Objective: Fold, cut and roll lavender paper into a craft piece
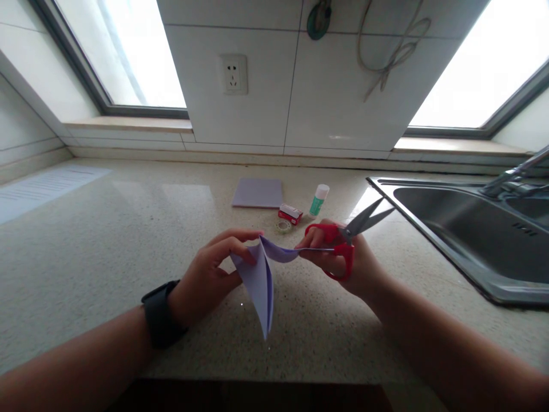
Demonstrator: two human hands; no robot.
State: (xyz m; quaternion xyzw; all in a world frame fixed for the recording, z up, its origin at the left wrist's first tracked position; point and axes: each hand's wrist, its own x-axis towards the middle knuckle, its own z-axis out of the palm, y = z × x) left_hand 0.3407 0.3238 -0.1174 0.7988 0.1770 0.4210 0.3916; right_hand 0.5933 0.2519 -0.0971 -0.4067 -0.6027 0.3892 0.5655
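Observation:
My left hand, with a dark watch on its wrist, pinches a folded sheet of lilac paper above the counter. One part of the paper hangs down to a point, while a narrow flap stretches right towards my other hand. My right hand is closed around a pair of red-handled scissors, the handles hooked on its fingers. The blades are parted and point away to the upper right. Fingertips of this hand also pinch the right end of the paper flap.
Beyond my hands lie a stack of lilac paper, a small red-and-white box, a roll of tape and a glue stick. A steel sink is at the right. A printed sheet lies at the far left.

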